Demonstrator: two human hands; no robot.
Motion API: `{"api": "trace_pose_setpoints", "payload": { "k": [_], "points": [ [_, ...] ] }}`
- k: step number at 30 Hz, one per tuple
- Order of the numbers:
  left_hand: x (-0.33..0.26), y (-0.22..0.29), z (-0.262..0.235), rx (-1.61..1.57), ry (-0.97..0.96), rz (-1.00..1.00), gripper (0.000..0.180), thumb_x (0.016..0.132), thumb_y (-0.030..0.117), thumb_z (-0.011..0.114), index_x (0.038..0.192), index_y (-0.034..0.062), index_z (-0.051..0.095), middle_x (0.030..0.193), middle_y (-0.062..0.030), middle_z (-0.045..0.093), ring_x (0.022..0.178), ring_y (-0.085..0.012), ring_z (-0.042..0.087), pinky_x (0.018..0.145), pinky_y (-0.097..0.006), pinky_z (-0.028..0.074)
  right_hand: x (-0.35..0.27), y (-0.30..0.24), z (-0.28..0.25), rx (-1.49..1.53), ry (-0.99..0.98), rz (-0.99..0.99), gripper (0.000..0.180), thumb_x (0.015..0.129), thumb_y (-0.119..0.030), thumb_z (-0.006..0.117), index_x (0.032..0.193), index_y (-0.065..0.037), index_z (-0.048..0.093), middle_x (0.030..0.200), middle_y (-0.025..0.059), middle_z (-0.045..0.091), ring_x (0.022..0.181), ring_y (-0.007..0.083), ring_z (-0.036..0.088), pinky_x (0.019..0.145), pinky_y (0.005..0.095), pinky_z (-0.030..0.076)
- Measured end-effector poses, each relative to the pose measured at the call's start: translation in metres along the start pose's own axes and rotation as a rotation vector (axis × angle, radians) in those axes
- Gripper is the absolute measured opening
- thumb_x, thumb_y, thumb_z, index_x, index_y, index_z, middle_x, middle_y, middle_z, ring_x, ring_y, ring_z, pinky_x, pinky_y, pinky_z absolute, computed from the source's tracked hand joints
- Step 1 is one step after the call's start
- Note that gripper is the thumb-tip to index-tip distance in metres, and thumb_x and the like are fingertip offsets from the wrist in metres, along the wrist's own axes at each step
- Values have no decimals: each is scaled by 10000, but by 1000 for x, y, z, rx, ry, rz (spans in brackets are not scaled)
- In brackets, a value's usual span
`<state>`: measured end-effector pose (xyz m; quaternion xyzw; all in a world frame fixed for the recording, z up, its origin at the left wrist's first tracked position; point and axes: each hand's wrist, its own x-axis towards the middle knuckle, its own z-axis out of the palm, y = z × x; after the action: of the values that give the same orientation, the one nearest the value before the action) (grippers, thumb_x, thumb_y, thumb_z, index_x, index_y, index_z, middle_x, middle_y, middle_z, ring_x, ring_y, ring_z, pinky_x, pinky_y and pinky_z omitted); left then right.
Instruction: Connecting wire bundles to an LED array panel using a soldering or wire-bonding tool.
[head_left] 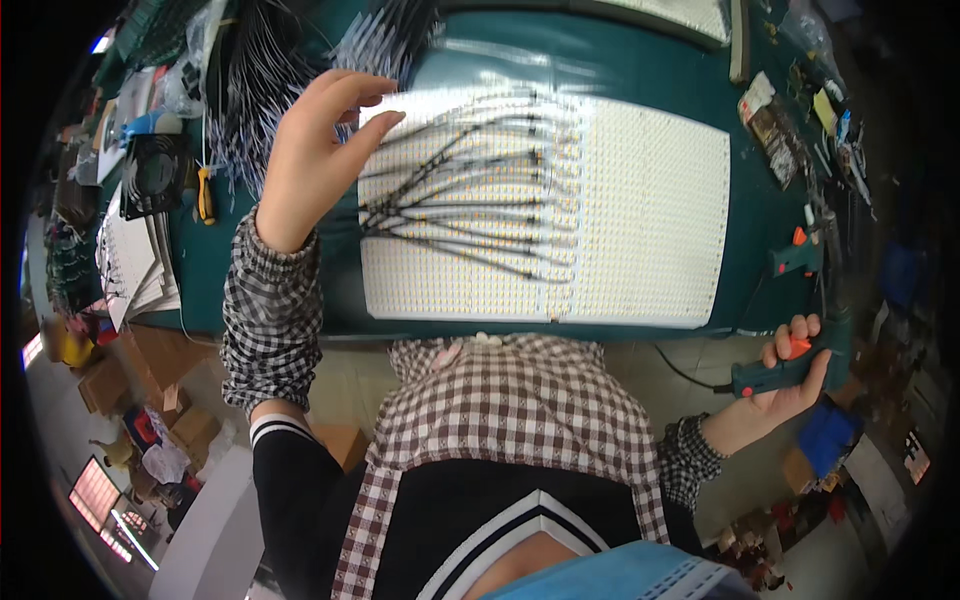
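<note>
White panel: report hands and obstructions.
Left hand open by upper left of panel. Right hand gripping green corded tool, right of panel. Black wires across panel's left half.

The scene is looked at from the person's head, through a wide fisheye lens which is directed steeply downward. The blue mask [625, 578] is caught very near, at the lower edge; beyond the checked apron [500, 410], the green table [600, 62] is seen from above at moderate distance. Toward the dark rim, straight edges are bent.
</note>
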<state>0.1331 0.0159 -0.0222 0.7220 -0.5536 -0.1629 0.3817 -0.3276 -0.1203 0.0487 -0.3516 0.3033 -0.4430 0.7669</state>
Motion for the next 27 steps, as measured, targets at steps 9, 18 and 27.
{"api": "trace_pose_setpoints", "payload": {
  "k": [9, 18, 27],
  "points": [
    [129, -16, 25, 162, 234, 183, 218, 810, 105, 655, 1015, 35, 633, 932, -81, 617, 852, -172, 626, 732, -276, 505, 4, 6, 9, 27, 5, 17, 297, 927, -235, 487, 1074, 4, 388, 965, 125, 481, 747, 196, 542, 595, 310, 542],
    [229, 17, 52, 128, 195, 268, 190, 824, 228, 576, 920, 77, 640, 957, -150, 615, 932, -321, 595, 818, -402, 467, 2, 12, 7, 78, 30, -11, 307, 917, -253, 506, 1077, -16, 393, 973, 117, 475, 755, 193, 524, 583, 300, 528],
    [293, -55, 80, 389, -4, 453, 186, 704, 168, 663, 837, 38, 666, 805, -180, 616, 807, -347, 593, 732, -414, 479, -3, 8, -1, 125, 93, -55, 339, 895, -233, 547, 1093, -31, 361, 966, 91, 437, 744, 167, 446, 595, 290, 445]
  ]
}}
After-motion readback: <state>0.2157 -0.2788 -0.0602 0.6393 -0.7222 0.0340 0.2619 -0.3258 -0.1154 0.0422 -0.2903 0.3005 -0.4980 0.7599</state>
